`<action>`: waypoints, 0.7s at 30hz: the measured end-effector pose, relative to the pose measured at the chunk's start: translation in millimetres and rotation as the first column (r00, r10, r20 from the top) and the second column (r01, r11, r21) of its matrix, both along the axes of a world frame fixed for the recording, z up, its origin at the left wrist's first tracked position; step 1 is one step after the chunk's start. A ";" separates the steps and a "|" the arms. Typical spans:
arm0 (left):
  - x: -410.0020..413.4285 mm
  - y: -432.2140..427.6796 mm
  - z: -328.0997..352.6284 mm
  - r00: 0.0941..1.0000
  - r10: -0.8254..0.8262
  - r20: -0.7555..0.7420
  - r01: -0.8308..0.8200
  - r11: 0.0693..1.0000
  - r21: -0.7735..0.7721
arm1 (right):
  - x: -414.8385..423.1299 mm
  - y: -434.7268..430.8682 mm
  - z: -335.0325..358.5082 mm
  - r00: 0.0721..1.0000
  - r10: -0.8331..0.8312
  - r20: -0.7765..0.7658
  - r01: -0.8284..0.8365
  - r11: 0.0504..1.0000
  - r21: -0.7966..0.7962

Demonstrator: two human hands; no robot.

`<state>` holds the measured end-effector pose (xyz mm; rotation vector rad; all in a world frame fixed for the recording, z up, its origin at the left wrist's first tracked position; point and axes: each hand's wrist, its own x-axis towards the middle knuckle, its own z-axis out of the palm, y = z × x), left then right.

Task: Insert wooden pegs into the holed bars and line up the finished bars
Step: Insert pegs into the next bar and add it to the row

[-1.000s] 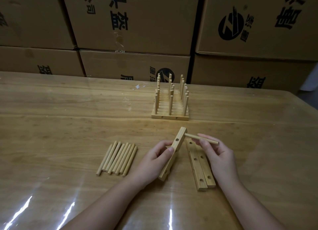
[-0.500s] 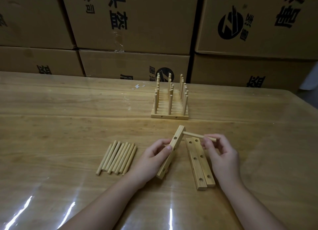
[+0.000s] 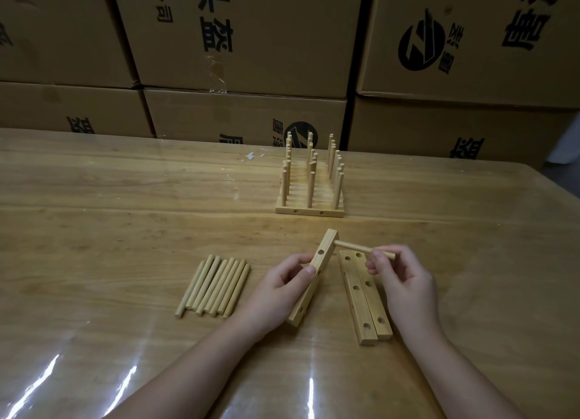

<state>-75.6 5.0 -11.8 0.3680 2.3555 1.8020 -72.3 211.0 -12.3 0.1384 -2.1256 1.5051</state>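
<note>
Your left hand (image 3: 282,290) grips the tilted bar (image 3: 324,246), fingers clamped round its middle, at 6 o'clock from the finished bars (image 3: 310,199). Your right hand (image 3: 405,280) pinches the peg (image 3: 354,247), whose tip meets the bar's top end from 3 o'clock. Hold the peg square to that face, brace the bar, and push straight; a slant will likely jam it.

A wooden table (image 3: 125,230) under a glossy clear cover lies beneath the fingers (image 3: 400,253). Well beyond them, printed cardboard boxes (image 3: 266,42) are stacked like a wall. Light glints (image 3: 131,378) streak the surface nearer than the fingers.
</note>
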 end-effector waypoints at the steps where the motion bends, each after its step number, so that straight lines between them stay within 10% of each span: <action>1: 0.1 -0.3 0.4 1.000 -0.003 -0.002 0.003 1.000 -0.006 | -0.1 0.5 -0.7 1.000 0.001 0.006 -0.001 1.000 0.006; 9: 3.2 1.3 0.6 1.000 -0.008 -0.022 0.008 1.000 -0.019 | -2.3 -2.1 -1.5 0.999 0.042 0.004 -0.042 0.999 -0.009; 13: 6.1 -1.2 4.5 0.994 0.011 0.112 -0.039 0.968 0.249 | -1.6 -5.4 -3.6 0.993 0.115 -0.014 -0.116 0.990 -0.079; 21: -23.5 -70.4 38.0 0.826 0.562 0.040 -0.514 0.721 0.465 | -10.5 0.5 -6.5 0.995 0.087 0.040 -0.081 0.986 -0.149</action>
